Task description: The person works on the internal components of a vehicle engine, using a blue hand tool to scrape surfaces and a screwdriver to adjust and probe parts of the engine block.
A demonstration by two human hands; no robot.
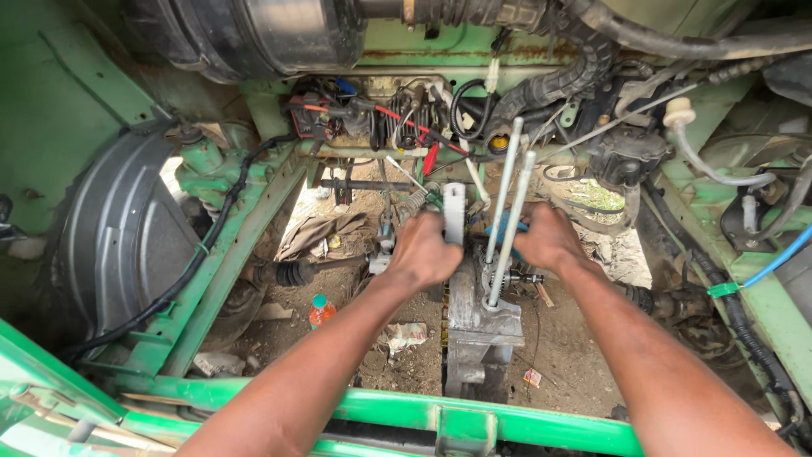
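At the far left sits a grey wheel arch, with a black cable running along the green frame rail beside it. Below lies an orange bottle on the dirt ground. The left hand has its fingers wrapped around a flat metal bracket – a firm, closed grip. Just beside it stands the grey gearbox, two long steel rods rising from its top. The right hand rests against a blue part behind the rods; whether its fingers clasp it I cannot tell. Steadying both sides evenly – keeping wrists clear of the rods – looks wise.
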